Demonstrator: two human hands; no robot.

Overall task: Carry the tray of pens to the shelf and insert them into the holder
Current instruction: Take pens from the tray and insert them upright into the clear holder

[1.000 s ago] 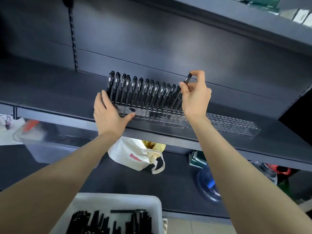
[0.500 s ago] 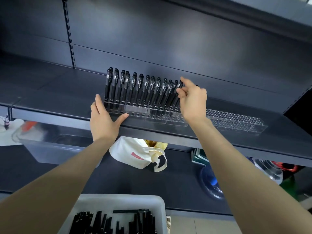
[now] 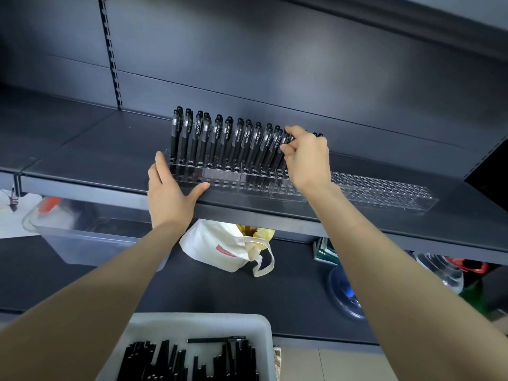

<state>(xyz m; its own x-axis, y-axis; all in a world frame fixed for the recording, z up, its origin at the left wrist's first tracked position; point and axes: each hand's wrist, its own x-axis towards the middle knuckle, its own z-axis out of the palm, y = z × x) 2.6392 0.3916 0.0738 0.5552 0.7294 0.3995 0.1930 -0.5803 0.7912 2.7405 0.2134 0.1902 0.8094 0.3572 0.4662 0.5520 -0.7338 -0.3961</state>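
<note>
The left hand [image 3: 170,196] lies flat, fingers straight, against the left end of the clear holder [image 3: 384,191]. The holder's long axis runs left to right along the shelf [image 3: 96,149]. Pens [image 3: 220,141] stand in it caps up, leaning slightly right. The right hand [image 3: 308,160] pinches the row's last pen [image 3: 283,145], which a second ago was raised and tilted above the row. The holder's right half stands bare.

Soft even light, faint sheen on dark back panel [image 3: 316,86]; wide-angle bending at edges.
</note>
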